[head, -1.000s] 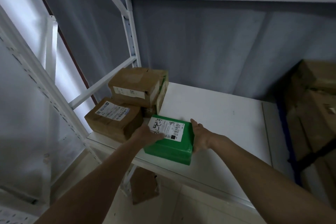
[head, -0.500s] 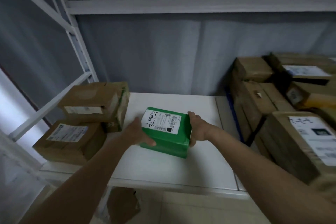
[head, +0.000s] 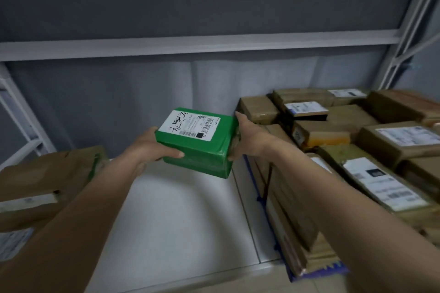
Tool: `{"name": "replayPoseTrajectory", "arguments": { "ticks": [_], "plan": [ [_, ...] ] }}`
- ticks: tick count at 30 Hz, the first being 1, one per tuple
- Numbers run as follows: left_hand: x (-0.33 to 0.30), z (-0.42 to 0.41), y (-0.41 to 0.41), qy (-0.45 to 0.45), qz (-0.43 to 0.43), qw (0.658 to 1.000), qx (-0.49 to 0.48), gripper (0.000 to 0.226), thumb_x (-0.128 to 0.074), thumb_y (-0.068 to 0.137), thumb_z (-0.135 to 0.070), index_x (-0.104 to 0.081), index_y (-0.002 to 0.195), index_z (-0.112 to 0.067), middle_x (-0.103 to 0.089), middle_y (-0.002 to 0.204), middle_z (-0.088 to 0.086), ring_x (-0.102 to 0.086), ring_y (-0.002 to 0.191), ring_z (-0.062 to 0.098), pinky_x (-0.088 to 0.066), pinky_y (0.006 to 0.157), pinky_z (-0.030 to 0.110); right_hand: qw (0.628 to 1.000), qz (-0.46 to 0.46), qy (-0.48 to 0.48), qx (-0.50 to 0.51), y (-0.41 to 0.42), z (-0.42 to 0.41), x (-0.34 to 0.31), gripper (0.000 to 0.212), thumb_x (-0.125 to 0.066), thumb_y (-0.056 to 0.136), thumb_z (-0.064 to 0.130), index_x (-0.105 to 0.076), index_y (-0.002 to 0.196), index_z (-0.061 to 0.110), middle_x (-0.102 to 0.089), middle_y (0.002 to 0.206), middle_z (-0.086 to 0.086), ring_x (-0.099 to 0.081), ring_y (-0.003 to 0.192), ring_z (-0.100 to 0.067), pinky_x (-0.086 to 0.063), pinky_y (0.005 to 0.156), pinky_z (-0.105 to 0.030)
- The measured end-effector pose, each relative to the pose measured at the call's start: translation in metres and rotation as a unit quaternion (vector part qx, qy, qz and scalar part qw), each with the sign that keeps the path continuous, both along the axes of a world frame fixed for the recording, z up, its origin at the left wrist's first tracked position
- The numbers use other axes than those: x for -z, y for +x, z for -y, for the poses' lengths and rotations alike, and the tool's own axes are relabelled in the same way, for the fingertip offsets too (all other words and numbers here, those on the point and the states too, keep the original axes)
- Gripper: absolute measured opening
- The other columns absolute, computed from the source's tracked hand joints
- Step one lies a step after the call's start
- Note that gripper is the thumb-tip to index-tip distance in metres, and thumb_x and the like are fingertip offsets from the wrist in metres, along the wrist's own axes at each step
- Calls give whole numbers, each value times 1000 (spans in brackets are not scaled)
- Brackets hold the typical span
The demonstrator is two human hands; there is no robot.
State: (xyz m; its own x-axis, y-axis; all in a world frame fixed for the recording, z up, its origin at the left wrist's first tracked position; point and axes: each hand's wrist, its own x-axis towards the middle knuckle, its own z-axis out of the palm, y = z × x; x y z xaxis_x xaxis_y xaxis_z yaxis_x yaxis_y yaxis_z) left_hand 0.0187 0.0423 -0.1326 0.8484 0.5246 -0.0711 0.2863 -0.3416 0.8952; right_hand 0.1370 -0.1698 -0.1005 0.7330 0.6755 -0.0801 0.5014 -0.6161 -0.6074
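Mid-carry, left hand (head: pixel 152 147) and right hand (head: pixel 247 138) curl fingers round the green parcel (head: pixel 197 147); next, probably, finding a gap among cardboard parcels (head: pixel 333 138) at three o'clock.

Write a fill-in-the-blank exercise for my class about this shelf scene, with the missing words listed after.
1. The left hand and the right hand hold a ____ parcel between them.
2. A white label sits on the parcel's ____ face.
3. The stacked brown boxes stand on the parcel's ____ side.
Missing words: green; top; right.
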Motion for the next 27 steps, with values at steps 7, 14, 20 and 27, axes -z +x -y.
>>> {"name": "replayPoseTrajectory", "arguments": {
  "ticks": [7,14,20,27],
  "plan": [
    [-15,41,50,-24,32,999,14,48,-88,55,-1,-67,95,-19,-72,95,3,-67,95,22,-57,86,38,999,-23,35,29,30,51,-28,93,-78,72,-1,-22,145,13,-52,130,-2,-47,114,-14,-35,85,-20],
    [-30,102,113,24,66,997,30,44,-90,56,-8,-69,94,-18,-72,87,-5,-66,80,11,-47,63,19,991,-69,108,28,77,115,-44,76,-61,84,-8,-25,145,18,-49,121,7,-43,110,-7,-38,86,-21],
    [-41,166,173,24,65,998,-4,64,-91,58,-23,-53,109,-16,-64,104,-2,-63,95,17,-57,79,36,961,-105,234,99,141,166,-50,53,-40,95,-7,-41,143,16,-55,134,0,-48,127,-17,-38,110,-41],
    [-54,250,251,37,106,993,22,42,-79,77,-20,-50,107,-16,-60,103,-3,-64,96,19,-57,85,41,889,-173,365,217,216,231,-65,27,-46,99,27,-62,107,7,-67,113,-17,-63,106,-29,-46,101,-41]
  ]
}}
